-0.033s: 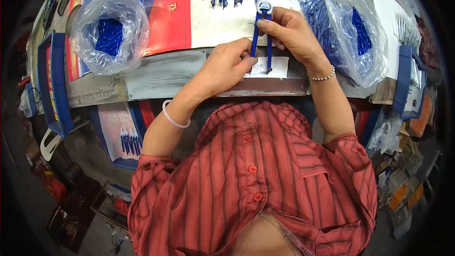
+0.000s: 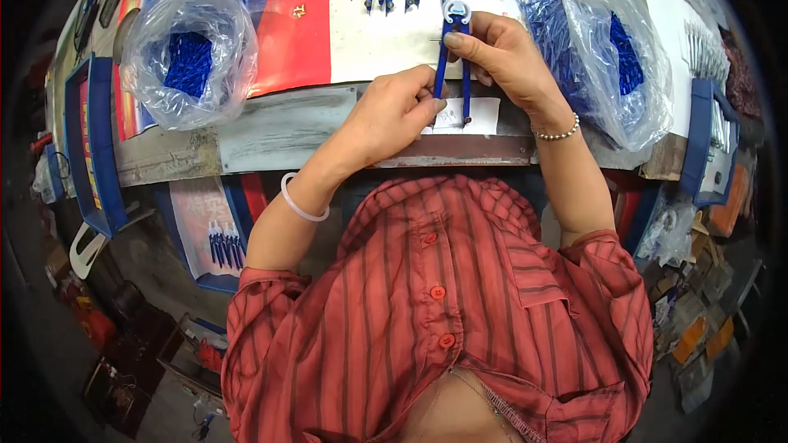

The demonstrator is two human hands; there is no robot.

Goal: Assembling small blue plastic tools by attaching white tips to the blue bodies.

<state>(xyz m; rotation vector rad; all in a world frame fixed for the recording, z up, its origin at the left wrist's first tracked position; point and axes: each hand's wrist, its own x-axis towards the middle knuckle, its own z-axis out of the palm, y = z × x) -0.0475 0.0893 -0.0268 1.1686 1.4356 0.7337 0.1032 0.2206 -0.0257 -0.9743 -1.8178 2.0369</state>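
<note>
Nothing has visibly moved since the earlier frame: a blue compass (image 2: 443, 57), legs spread, is held over a white paper slip (image 2: 486, 115) on the table (image 2: 279, 135). The left hand (image 2: 394, 105) pinches one leg near its tip; the right hand (image 2: 506, 51) grips just below the white head (image 2: 456, 11).

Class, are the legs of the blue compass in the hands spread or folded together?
Spread slightly: the blue compass, held by the right hand, shows a gap between its legs.
</note>
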